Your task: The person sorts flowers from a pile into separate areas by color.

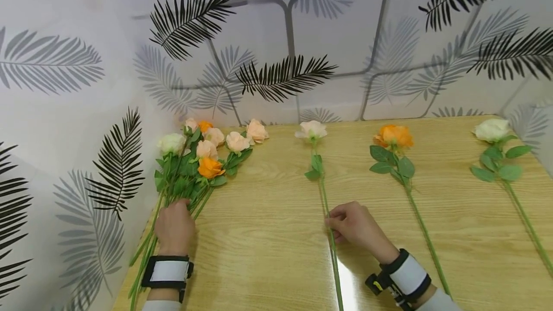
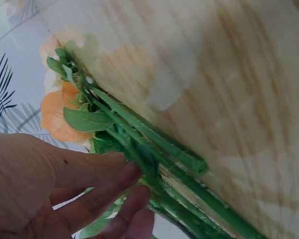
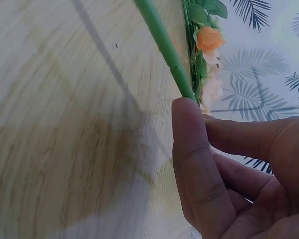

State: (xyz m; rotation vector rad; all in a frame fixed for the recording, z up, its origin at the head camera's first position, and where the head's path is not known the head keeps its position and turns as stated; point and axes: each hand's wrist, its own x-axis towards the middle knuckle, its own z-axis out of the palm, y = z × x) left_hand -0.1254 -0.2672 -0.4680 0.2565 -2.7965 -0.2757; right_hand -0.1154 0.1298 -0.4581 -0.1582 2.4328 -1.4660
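Observation:
My right hand [image 1: 356, 224] pinches the long green stem of a pale pink rose [image 1: 313, 130] between thumb and fingers. In the right wrist view that stem [image 3: 167, 55] stands off from the wooden surface, with a shadow beneath it. At the left, my left hand [image 1: 174, 227] has its fingers curled at the stems of a bunch of roses. The left wrist view has the thumb and fingertips against the green stems [image 2: 174, 172], next to an orange rose [image 2: 65, 114]. Blooms in the bunch are peach [image 1: 238, 142], orange [image 1: 210, 167] and cream [image 1: 172, 143].
A single orange rose [image 1: 394, 137] lies on the wooden table [image 1: 268, 248] to the right of my right hand. Farther right lies a white rose [image 1: 492, 130]. A leaf-patterned wall covering [image 1: 337, 32] borders the table at the back and left.

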